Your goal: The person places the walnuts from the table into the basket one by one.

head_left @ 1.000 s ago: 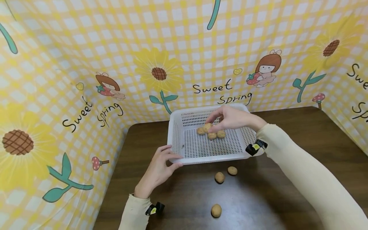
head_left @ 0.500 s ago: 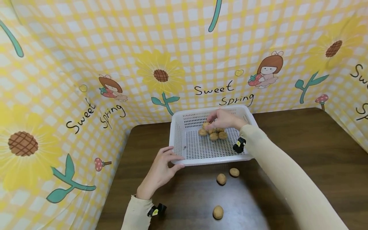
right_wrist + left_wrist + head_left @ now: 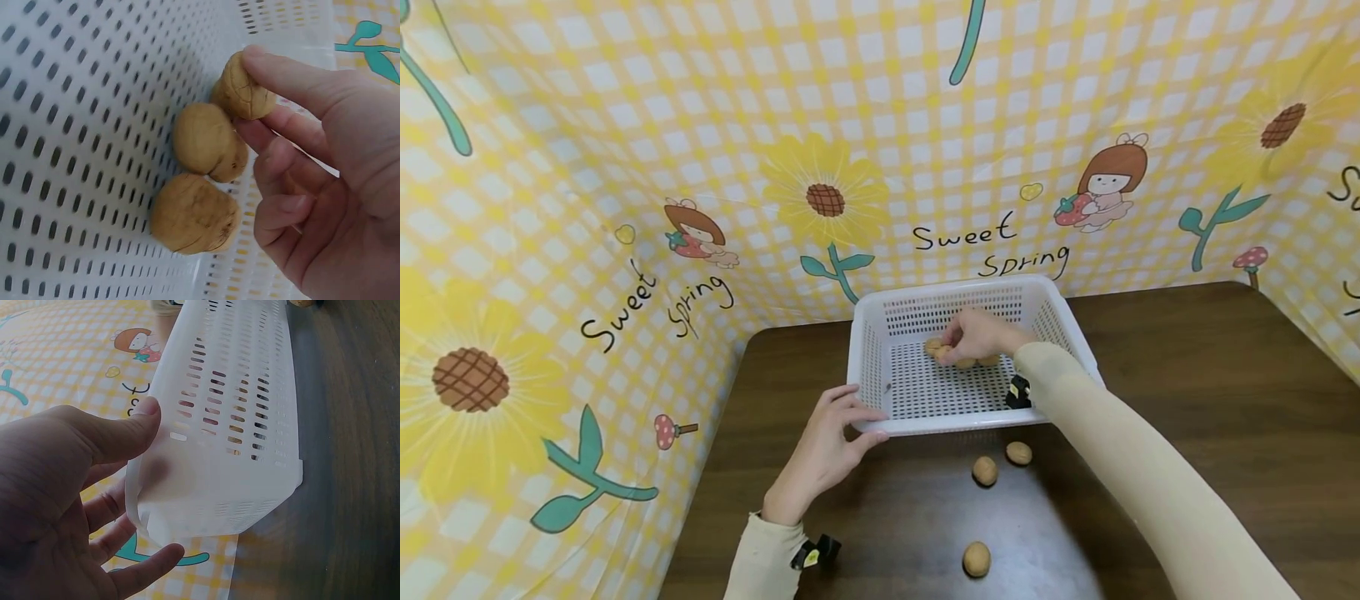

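A white perforated plastic basket point(image 3: 955, 425) stands on the table, with several walnuts point(image 3: 194, 215) on its floor. My right hand point(image 3: 977, 335) reaches inside and pinches one walnut point(image 3: 247, 90) between thumb and fingers, right beside the others. The hand partly covers the group in the head view. At the basket's near left corner, my left hand point(image 3: 823, 450) grips the rim. In the left wrist view its thumb point(image 3: 144, 419) presses the outer wall, while other fingers curl behind the edge.
Three loose walnuts lie on the dark wooden table point(image 3: 1195, 367) in front of the basket: one walnut point(image 3: 1018, 453), a second walnut point(image 3: 985, 471), and a third walnut point(image 3: 977, 559) closer to me. A yellow checked cloth point(image 3: 880, 108) hangs behind and at the sides.
My right hand has moved lower into the basket with the walnut, its forearm now farther over the near rim. My left hand keeps its grip on the corner.
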